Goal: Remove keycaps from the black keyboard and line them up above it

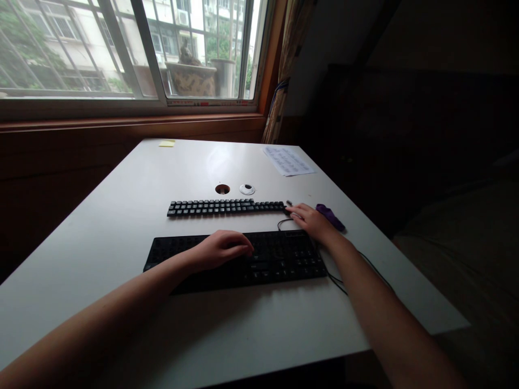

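A black keyboard lies across the white desk, and many of its key positions look bare of caps. My left hand rests over its middle, fingers curled down and pressed together; what they hold, if anything, is hidden. Behind the keyboard, loose black keycaps stand in several tight rows. My right hand is at the right end of these rows, its fingertips closed on a dark keycap. A small separate piece sits just beyond those fingertips.
A purple cloth lies right of my right hand. The keyboard cable runs along the right side. Beyond the keycaps are a round hole and a white round cover. Printed paper and a yellow note lie farther back.
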Available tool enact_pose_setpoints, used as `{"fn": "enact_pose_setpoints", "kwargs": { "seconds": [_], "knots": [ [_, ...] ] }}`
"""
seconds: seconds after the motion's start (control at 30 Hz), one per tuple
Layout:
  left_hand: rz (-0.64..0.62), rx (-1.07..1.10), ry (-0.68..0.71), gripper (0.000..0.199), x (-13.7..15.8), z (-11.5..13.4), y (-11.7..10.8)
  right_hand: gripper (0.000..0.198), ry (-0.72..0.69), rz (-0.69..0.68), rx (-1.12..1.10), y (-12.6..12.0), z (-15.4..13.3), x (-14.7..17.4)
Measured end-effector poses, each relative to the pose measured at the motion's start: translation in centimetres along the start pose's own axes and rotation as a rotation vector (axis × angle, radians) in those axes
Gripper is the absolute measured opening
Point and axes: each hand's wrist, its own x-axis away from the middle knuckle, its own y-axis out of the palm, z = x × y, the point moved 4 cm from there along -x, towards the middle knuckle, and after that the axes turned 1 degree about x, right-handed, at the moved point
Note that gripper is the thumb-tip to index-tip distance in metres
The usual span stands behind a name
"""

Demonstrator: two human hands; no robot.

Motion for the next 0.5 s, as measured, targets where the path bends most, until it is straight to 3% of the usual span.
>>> {"fn": "enact_pose_setpoints", "kwargs": {
  "seconds": [0.5],
  "knots": [
    [0.004, -0.005, -0.006, 0.026, 0.03, -0.03, 0.02, 0.036, -0.027, 0.016, -0.017, 0.0, 0.01, 0.07]
  ]
}}
